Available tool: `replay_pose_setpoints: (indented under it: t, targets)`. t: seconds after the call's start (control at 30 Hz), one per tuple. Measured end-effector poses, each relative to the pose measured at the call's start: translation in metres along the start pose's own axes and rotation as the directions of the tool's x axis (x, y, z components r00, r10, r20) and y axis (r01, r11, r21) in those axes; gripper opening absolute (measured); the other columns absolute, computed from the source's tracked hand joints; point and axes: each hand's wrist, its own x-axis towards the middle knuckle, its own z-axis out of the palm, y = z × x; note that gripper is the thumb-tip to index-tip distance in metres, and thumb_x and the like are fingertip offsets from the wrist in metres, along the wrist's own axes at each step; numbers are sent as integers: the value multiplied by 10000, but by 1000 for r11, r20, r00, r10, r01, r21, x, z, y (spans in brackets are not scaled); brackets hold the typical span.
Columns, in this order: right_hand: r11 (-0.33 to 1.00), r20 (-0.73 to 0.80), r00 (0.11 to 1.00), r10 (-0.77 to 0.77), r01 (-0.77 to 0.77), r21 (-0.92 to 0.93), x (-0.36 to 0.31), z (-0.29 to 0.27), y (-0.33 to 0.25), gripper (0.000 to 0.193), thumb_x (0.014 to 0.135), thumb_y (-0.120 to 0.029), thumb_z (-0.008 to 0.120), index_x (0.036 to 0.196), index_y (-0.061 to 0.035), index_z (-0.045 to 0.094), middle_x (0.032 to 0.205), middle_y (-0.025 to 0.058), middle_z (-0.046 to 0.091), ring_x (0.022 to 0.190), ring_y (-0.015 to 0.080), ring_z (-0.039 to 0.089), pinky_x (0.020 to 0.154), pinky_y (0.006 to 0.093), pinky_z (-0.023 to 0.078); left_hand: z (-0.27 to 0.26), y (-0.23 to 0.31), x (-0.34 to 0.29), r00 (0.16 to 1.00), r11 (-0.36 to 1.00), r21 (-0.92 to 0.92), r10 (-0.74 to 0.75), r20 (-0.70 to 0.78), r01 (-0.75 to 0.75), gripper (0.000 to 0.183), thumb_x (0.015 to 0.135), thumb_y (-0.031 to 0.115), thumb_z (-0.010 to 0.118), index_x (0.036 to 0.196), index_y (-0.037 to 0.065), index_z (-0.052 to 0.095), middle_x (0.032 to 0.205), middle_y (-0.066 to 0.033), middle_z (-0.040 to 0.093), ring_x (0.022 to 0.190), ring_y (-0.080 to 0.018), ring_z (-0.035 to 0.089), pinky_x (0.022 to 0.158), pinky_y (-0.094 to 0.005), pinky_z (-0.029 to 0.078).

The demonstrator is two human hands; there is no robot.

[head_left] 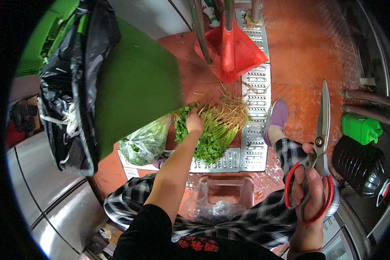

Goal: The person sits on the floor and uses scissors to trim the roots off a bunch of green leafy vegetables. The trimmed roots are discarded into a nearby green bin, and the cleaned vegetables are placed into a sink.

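In my right hand (310,190) is a pair of large scissors (321,125) with red-rimmed handle loops. My fingers pass through the loops, and the blades point away from me, nearly together. Ahead and to the left, my left hand (195,122) reaches down into leafy green herbs (212,145), its fingers bent and partly hidden among the leaves. The herbs lie on the floor in a loose heap, with long pale-brown roots (232,108) toward the far right. A clear plastic bag (145,141) full of greens lies left of my forearm.
At the left stands a green bin (138,82) lined with a black bag (104,34). A red dustpan (242,47) lies beyond the herbs, beside a metal drain grate (255,108). A pink plastic basket (247,190) with clear plastic is between my legs. Green (360,129) and dark (357,164) jugs stand right.
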Motion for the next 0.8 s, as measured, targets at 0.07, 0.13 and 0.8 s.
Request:
replay_pose_setpoints:
  t: [0.07, 0.13, 0.8]
  targets:
    - [999, 17, 999, 29, -29, -38, 5, 8, -6, 599, 842, -389, 590, 1237, 26, 413, 552, 1, 437, 373, 81, 351, 359, 225, 239, 3, 6, 14, 985, 982, 190, -12, 171, -21, 430, 795, 220, 662, 1166, 64, 510, 1215, -157, 495, 1139, -340, 454, 919, -432, 420]
    - [997, 33, 997, 66, -64, -48, 8, 14, -7, 588, 840, -381, 596, 1228, 24, 418, 560, -4, 442, 383, 78, 354, 365, 225, 237, 6, 8, 18, 964, 947, 308, 2, 267, -87, 436, 798, 215, 662, 1178, 72, 504, 1277, -138, 448, 1192, -334, 404, 942, -436, 400]
    - [805, 477, 878, -46, 316, -503, -34, 15, 38, 737, 797, -548, 621, 1309, -58, 419, 1153, 213, 579, 1109, 305, 550, 928, 365, 413, -246, 101, -114, 840, 491, -850, 367, 400, 190, 234, 942, 249, 521, 1039, 46, 582, 707, 11, 533, 553, -60, 436, 477, -198, 335]
